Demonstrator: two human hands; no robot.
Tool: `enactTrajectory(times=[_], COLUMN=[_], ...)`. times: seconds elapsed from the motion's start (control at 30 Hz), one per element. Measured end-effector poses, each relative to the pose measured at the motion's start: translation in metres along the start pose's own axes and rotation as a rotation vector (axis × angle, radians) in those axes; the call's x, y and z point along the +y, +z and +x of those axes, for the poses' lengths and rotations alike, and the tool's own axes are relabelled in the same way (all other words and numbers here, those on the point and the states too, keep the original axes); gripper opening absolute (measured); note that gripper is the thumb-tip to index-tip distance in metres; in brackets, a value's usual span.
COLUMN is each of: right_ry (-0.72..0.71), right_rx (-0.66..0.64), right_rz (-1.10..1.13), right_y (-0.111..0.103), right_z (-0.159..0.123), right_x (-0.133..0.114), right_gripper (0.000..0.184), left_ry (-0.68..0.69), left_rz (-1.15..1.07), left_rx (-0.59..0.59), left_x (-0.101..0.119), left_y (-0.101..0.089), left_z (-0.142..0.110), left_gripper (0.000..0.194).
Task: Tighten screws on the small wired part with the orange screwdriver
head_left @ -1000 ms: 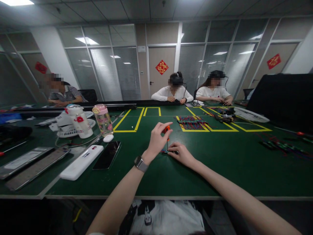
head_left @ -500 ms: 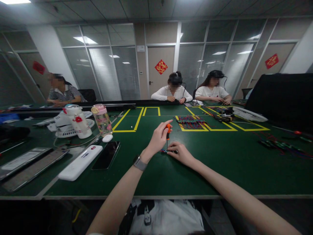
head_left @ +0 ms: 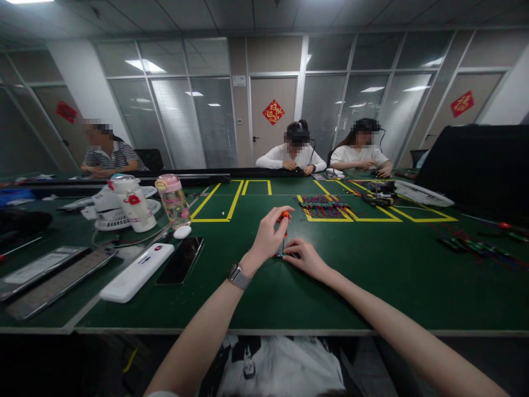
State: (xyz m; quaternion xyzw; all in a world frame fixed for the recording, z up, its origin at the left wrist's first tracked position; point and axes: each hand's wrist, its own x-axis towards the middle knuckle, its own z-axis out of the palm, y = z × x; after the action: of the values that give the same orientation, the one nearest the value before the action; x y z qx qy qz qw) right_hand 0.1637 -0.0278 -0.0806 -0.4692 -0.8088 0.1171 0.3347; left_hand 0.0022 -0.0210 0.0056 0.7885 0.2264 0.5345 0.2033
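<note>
My left hand [head_left: 271, 230] is closed round the orange handle of a screwdriver [head_left: 285, 214], which stands nearly upright. Its thin shaft runs down to a small green circuit board [head_left: 278, 255] lying on the table; the exact spot where the tip meets it is too small to make out. My right hand [head_left: 303, 257] rests on the table with its fingertips pinched at the board's right edge, partly hiding it. A watch with a grey band [head_left: 238, 275] is on my left wrist.
Bundled boards with red and blue wires [head_left: 324, 206] lie beyond my hands, inside yellow tape. To the left are a phone [head_left: 180, 260], a white power bank [head_left: 137, 273], a pink-lidded bottle [head_left: 173, 203] and a white bottle [head_left: 135, 205]. Three people sit across the table.
My left thumb and fingers have shifted round the screwdriver handle, now covering more of it. My right hand stays at the board.
</note>
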Motion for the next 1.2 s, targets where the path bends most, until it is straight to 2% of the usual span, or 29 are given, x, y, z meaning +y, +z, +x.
enactTrajectory(times=[0.13,0.37,0.57,0.8,1.03,1.2], right_ry=[0.060,0.053,0.059,0.074,0.091,0.087], right_rx=[0.004,-0.011,-0.026,-0.012,-0.001,-0.015], right_rz=[-0.004,0.062,0.085,0.124,0.176,0.188], right_y=[-0.0007,0.0018,0.0018,0.0025,0.0030,0.0024], right_z=[0.0005,0.0017,0.0026,0.0027,0.0023,0.0030], right_x=[-0.0021,0.0015,0.0022,0.0025,0.0051,0.0073], right_gripper=[0.012,0.014,0.011,0.013,0.015,0.013], left_ry=[0.013,-0.018,-0.006,-0.012,-0.028,-0.050], left_rz=[0.113,-0.086,0.071,-0.054,0.044,-0.070], left_rx=[0.115,-0.014,0.120,0.047,0.135,0.059], left_x=[0.0028,-0.0006,0.0004,-0.0025,-0.0018,-0.0032], left_y=[0.0000,-0.0027,-0.0011,-0.0031,-0.0033,-0.0036], left_z=[0.0001,0.0001,-0.0002,0.0001,-0.0002,0.0005], left_gripper=[0.013,0.030,0.017,0.029,0.021,0.028])
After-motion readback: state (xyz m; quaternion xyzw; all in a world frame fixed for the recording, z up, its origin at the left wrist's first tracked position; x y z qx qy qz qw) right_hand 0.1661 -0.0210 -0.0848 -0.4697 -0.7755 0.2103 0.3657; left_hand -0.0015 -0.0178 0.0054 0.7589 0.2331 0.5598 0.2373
